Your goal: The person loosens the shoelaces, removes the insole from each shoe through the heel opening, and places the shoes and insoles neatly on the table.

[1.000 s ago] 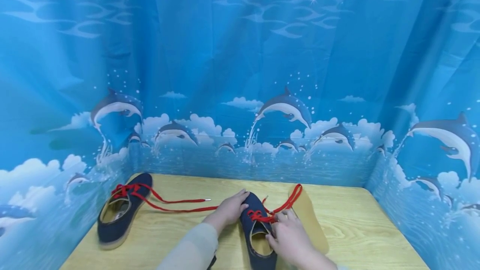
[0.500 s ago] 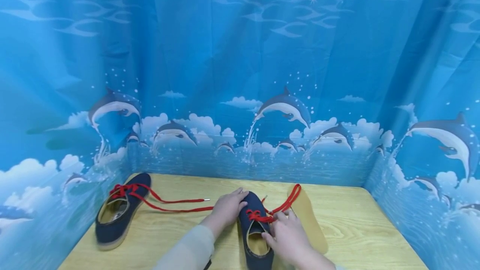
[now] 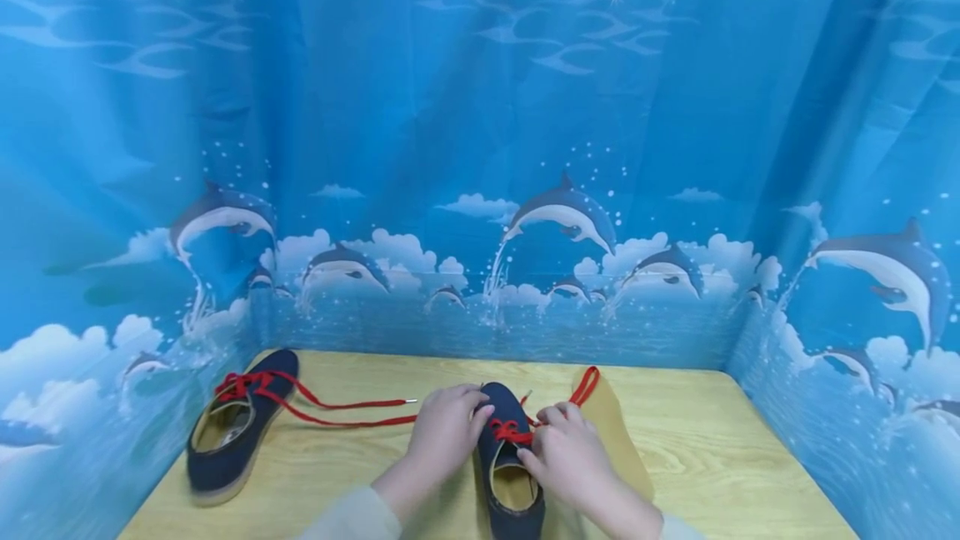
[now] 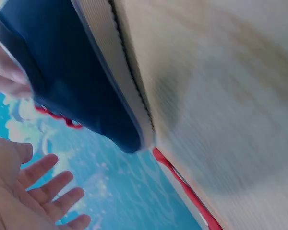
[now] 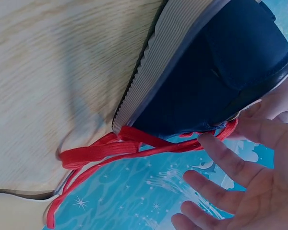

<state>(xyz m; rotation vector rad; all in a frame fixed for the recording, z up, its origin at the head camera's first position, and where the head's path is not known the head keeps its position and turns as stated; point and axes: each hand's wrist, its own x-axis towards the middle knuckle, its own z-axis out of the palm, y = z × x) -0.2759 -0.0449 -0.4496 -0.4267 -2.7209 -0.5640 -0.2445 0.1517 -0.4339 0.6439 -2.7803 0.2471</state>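
A navy shoe (image 3: pixel 504 473) with red laces (image 3: pixel 512 432) stands on the table, toe pointing away. At its left side, near the toe, is my left hand (image 3: pixel 446 423). In the left wrist view this left hand (image 4: pixel 33 191) has its fingers spread apart, with nothing between them. My right hand (image 3: pixel 567 448) is at the shoe's right side, over the lacing. The right wrist view shows the right hand (image 5: pixel 245 182) with fingers loosely extended and a fingertip at the red lace (image 5: pixel 187 143). The long lace ends run out past the toe. In the head view the right hand covers part of them.
A second navy shoe (image 3: pixel 232 440) with red laces stands at the table's left; its lace ends (image 3: pixel 360 415) trail right. A tan, sole-shaped flat piece (image 3: pixel 618 432) lies right of the near shoe. Behind the wooden table (image 3: pixel 712 440) hangs a blue dolphin-print curtain (image 3: pixel 480 148).
My left hand has eased back from the toe and turned toward the lacing. My right hand has drawn slightly left, closer over the laces. The view has shifted slightly.
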